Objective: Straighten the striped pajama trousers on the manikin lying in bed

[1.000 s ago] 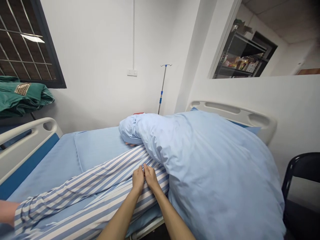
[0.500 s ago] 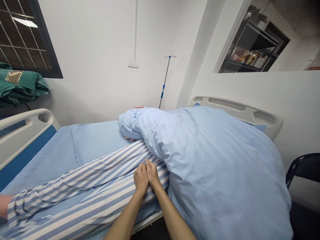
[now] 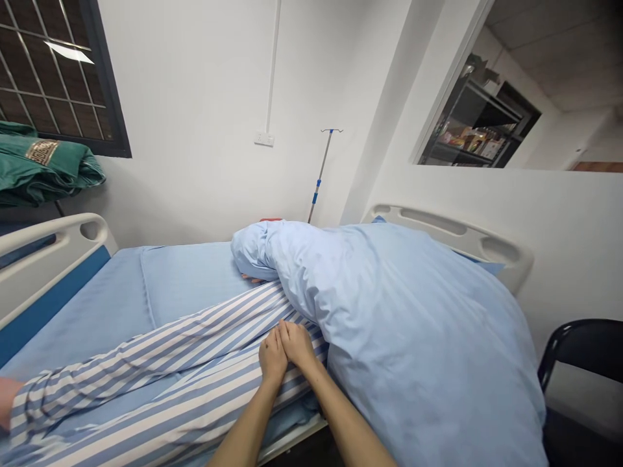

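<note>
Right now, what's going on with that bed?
Someone in striped trousers has their legs stretched along the bed, and a pale blue quilt hides their upper body. Another person's left hand and right hand are curled side by side, touching, and seem to rest on the nearer thigh, by the quilt's edge. Whether they grip any cloth, I can't tell.

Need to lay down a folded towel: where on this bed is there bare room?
The widest bare sheet lies on the far side, between the footboard, the striped trousers and the quilt. A narrow strip also shows between the trouser legs. It is crowded where the left hand and right hand meet over the striped trousers, beside the quilt.
</note>
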Action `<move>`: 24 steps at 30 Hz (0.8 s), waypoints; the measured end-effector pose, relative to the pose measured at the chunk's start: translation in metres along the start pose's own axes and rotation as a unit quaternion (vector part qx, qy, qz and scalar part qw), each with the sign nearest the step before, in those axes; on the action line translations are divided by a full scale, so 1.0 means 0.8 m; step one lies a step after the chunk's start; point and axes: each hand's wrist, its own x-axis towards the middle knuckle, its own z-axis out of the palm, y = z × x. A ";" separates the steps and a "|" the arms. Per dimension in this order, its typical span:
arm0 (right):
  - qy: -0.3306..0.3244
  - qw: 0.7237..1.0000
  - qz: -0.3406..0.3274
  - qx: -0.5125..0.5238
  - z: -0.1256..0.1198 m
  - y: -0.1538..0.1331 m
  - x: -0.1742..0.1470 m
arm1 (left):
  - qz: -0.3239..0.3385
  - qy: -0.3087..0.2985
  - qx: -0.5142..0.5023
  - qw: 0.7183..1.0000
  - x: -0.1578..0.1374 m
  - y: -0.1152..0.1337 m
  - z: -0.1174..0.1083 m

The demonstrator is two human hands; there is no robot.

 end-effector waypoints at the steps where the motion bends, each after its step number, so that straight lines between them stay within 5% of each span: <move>1: -0.013 0.999 -0.011 -0.029 -0.007 0.000 0.002 | -0.001 -0.003 -0.005 1.000 0.000 0.001 0.000; 5: -0.023 0.999 -0.027 -0.013 -0.010 0.007 0.004 | -0.010 -0.018 0.001 1.000 -0.001 0.002 0.005; 12: 0.082 0.983 0.012 0.161 0.024 0.026 -0.010 | 0.015 -0.028 0.095 0.995 -0.003 0.005 0.007; 24: 0.103 0.969 0.053 0.218 0.023 0.024 -0.003 | 0.067 -0.105 0.170 0.978 0.007 0.016 -0.006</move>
